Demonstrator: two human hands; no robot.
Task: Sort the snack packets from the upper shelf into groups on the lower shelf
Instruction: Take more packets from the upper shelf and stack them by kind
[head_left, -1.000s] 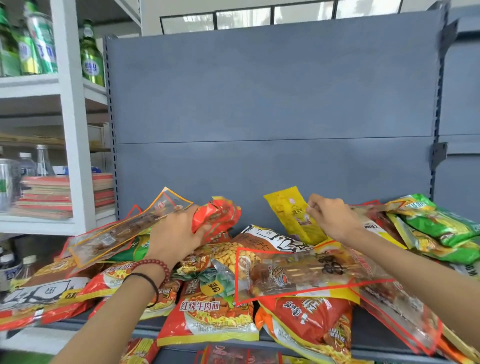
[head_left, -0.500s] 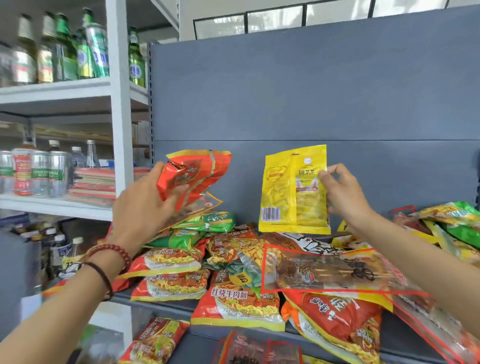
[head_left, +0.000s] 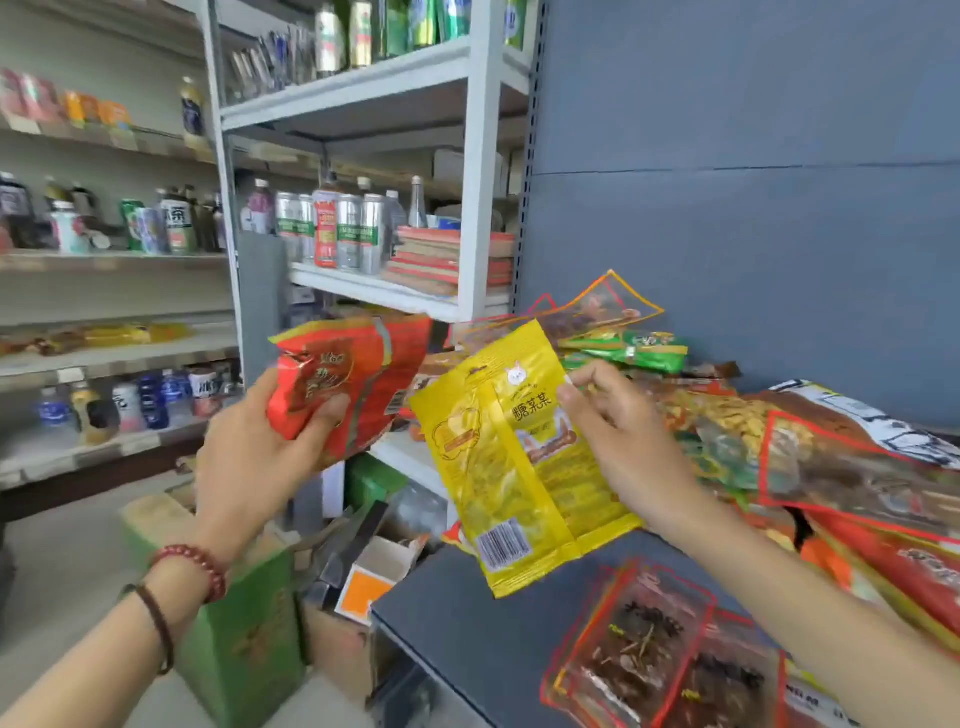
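Left hand (head_left: 244, 457) gripping red packet (head_left: 363, 374), right hand (head_left: 623, 447) pinching yellow packet (head_left: 498, 467), seemingly tilted

The left hand (head_left: 249, 467) covers the red packet's (head_left: 353, 384) lower corner, and the packet's print is too smeared to read. The right hand (head_left: 623, 447) hides part of the yellow packet's (head_left: 504, 467) right side. The pile (head_left: 831, 457) at 3 o'clock runs off the right edge. The clear packets (head_left: 649, 649) at 5 o'clock run off the bottom. Bottles (head_left: 104, 223) at 9 o'clock are blurred.
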